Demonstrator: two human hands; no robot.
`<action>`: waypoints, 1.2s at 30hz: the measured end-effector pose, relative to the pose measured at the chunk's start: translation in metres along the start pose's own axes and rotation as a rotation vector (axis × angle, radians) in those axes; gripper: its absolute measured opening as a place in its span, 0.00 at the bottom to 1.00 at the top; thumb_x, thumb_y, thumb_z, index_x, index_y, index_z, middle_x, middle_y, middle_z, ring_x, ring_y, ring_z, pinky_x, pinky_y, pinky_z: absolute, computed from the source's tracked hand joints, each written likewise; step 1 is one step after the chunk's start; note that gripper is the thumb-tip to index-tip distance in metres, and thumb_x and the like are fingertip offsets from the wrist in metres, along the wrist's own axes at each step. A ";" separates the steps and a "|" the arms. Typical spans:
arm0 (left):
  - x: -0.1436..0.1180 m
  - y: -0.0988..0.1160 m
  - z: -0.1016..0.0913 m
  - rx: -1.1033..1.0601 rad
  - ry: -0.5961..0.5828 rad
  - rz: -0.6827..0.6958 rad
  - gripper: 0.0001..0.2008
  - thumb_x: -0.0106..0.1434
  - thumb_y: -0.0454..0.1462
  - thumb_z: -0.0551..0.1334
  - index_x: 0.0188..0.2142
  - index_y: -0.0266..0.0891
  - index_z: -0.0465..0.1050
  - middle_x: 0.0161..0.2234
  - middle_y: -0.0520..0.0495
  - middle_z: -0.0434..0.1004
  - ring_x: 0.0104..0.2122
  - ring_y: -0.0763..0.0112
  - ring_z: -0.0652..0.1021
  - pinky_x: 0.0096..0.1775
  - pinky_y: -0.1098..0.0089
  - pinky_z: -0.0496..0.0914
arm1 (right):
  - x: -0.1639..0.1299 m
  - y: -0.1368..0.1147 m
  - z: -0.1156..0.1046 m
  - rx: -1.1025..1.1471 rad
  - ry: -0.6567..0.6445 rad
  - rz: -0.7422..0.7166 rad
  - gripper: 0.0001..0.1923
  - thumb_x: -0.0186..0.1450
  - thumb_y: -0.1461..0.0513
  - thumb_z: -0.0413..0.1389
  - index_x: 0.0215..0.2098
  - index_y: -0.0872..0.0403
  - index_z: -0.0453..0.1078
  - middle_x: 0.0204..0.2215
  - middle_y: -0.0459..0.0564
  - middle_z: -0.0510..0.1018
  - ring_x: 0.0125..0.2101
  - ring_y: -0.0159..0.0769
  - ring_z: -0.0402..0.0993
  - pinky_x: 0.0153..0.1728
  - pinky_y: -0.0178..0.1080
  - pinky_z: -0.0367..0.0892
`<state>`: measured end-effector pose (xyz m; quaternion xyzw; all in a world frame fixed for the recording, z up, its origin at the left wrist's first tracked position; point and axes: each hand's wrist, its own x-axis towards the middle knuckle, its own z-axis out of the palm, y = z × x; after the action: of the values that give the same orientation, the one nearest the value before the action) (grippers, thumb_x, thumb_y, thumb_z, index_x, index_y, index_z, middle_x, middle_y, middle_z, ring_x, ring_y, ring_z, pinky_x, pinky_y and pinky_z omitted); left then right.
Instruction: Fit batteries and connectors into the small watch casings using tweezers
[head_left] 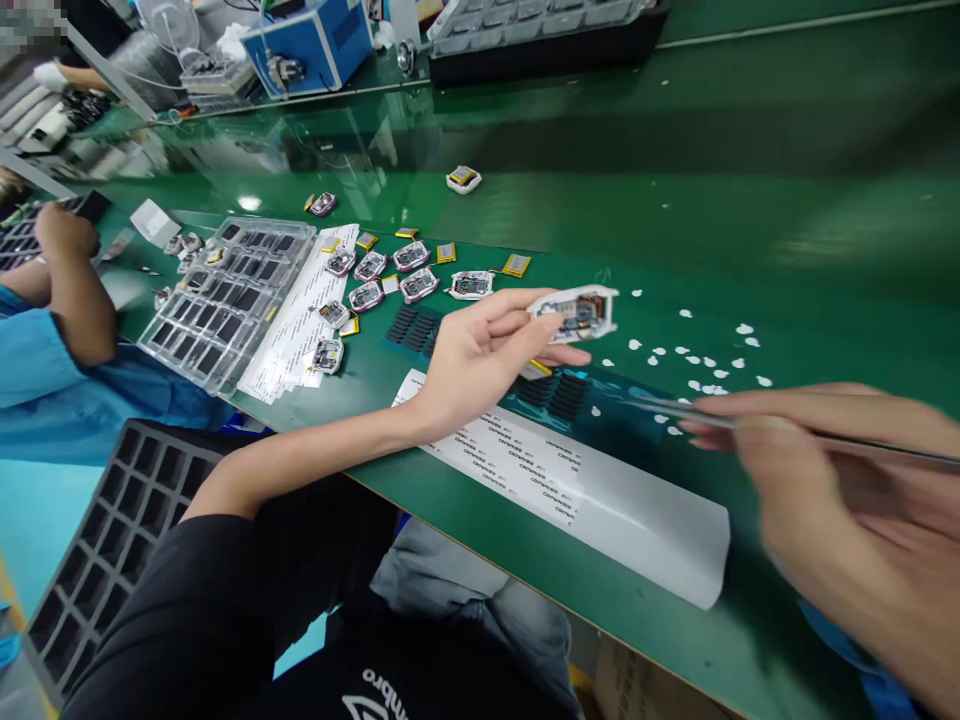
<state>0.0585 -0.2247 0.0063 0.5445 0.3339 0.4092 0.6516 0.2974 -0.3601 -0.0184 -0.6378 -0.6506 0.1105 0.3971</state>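
Note:
Between the thumb and fingers of my left hand (pixel 480 365) is a small white device housing (pixel 577 315) with its circuit board facing up. A yellow battery (pixel 537 370) shows just below those fingers. My right hand (pixel 817 480) grips metal tweezers (pixel 720 420), their tips pointing left toward the housing but apart from it. Under the tweezers lies a blue film sheet with small black pads (pixel 568 397). Beside it is a white printed backing sheet (pixel 525 465). Small white round stickers (pixel 709 362) lie scattered on the green bench behind the tweezers.
Several open housings (pixel 418 285) with yellow batteries (pixel 516 265) lie to the left. Past them are clear plastic trays (pixel 232 300) and a co-worker's arm (pixel 75 280). A blue box (pixel 307 50) and a black tray (pixel 540 60) stand behind. A black compartment tray (pixel 112 540) is at lower left.

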 end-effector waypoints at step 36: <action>0.003 -0.013 -0.009 0.978 -0.558 0.467 0.16 0.81 0.43 0.46 0.49 0.38 0.69 0.43 0.42 0.82 0.44 0.64 0.79 0.49 0.64 0.68 | 0.052 -0.011 0.012 -0.167 -0.087 -0.450 0.09 0.75 0.59 0.56 0.42 0.46 0.80 0.39 0.43 0.87 0.37 0.40 0.85 0.36 0.43 0.79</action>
<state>0.0542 -0.2196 -0.0083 0.9261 0.1718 0.1823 0.2821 0.2886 -0.3096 0.0004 -0.5020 -0.7998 -0.0074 0.3291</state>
